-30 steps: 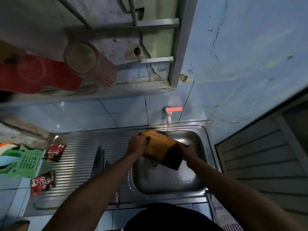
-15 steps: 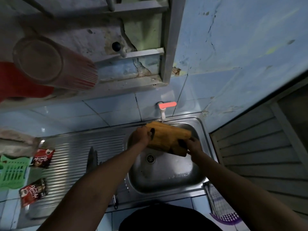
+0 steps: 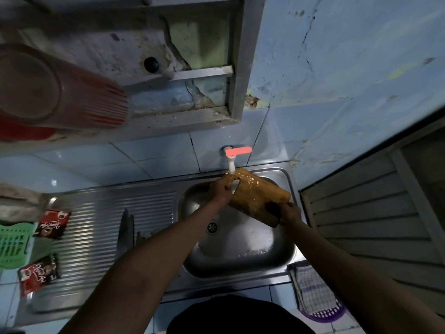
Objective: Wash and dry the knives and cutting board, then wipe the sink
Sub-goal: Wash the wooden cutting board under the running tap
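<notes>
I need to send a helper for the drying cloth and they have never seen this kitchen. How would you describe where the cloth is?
Start at the steel sink under the red-handled tap. Just off the basin's near right corner, a purple plastic basket sits on the counter edge. The checked cloth is draped over it, the only fabric on that side.

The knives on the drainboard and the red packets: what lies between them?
In the head view, only bare ribbed drainboard lies between the knives and the red packets.

Red cup point(image 3: 57, 90) blurred and cut off at left, knives point(image 3: 127, 231) partly behind forearm
</notes>
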